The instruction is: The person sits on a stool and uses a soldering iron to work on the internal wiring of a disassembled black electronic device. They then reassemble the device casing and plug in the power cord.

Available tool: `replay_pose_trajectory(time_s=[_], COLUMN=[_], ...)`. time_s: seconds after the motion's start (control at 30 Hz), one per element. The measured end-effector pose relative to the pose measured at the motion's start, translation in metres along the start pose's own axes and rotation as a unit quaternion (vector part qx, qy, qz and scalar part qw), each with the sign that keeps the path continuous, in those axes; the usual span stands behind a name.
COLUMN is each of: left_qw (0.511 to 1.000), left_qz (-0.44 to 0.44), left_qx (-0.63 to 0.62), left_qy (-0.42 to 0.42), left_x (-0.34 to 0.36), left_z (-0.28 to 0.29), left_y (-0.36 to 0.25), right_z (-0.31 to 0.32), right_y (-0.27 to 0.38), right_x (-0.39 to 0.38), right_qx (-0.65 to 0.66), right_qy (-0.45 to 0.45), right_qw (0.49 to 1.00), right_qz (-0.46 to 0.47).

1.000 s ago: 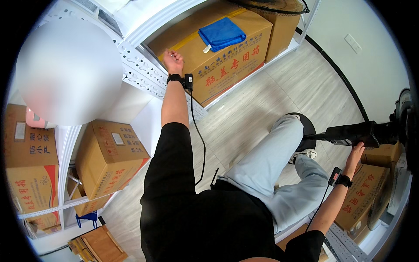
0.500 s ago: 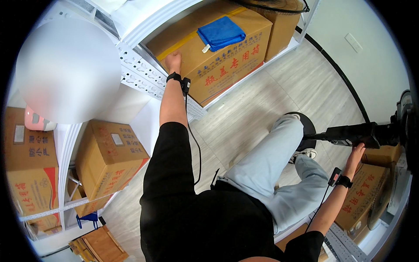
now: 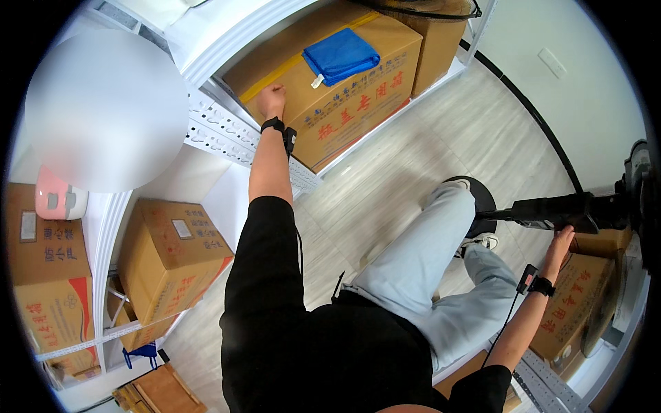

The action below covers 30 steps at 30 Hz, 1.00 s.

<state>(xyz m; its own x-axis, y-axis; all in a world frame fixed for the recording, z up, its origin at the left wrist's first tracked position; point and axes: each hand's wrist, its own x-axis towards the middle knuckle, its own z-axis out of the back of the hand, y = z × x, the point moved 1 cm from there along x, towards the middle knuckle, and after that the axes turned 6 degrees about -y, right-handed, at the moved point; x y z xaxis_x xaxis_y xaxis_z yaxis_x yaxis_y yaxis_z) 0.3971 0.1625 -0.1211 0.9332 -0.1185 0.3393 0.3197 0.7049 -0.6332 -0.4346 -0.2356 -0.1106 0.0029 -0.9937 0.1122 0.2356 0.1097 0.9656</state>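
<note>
My left hand point(image 3: 272, 102) is closed in a fist and rests on the top of a large cardboard box point(image 3: 368, 103), near its yellow tape. A folded blue cloth point(image 3: 341, 55) lies on the same box, to the right of that hand. My right hand point(image 3: 562, 241) is closed at the underside of a black upright stand point(image 3: 561, 212). Its fingertips are partly hidden behind the black body. The stand's thin pole runs down to a round black base point(image 3: 484, 196) beside my shoes.
White metal shelving point(image 3: 220, 120) runs along the left and back. Cardboard boxes point(image 3: 175, 255) fill the lower left shelves, with a pink and white appliance point(image 3: 58, 196) above. Another box point(image 3: 575, 303) stands at the right. A brown wooden piece point(image 3: 169, 390) lies lower left.
The view has shifted slightly, so the shelves and boxes sit a little differently in it. Both hands keep their places, the left on the box and the right at the stand.
</note>
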Motion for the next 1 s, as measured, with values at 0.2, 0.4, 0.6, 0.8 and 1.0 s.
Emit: replay_pose_trajectory(time_s=[0.2,0.4,0.6,0.8,1.0], left_qw=[0.98,0.6,0.731,0.995,0.993], left_qz=[0.095,0.346,0.294,-0.022,-0.036], left_qx=[-0.17,-0.715,-0.603,0.097,0.11], left_qy=[-0.05,0.094,0.126,0.021,0.008], left_x=[0.017,0.002,0.04,-0.033,-0.051], left_z=[-0.002,0.005,0.062,0.048,0.045], left_y=[0.023,-0.004,0.032,-0.009,-0.004], right_z=[-0.017,-0.003,-0.04,-0.012,-0.017], right_y=[0.004,0.012,0.006,0.019,0.01], right_x=[-0.008,-0.01,-0.014,-0.013,-0.02], right_qx=[0.034,0.017,0.08,-0.019,-0.007], right_qy=[-0.007,-0.017,0.027,-0.011,-0.008], right_qw=[0.999,1.0,0.996,0.999,0.999], right_qz=[0.009,0.011,0.003,0.023,0.03])
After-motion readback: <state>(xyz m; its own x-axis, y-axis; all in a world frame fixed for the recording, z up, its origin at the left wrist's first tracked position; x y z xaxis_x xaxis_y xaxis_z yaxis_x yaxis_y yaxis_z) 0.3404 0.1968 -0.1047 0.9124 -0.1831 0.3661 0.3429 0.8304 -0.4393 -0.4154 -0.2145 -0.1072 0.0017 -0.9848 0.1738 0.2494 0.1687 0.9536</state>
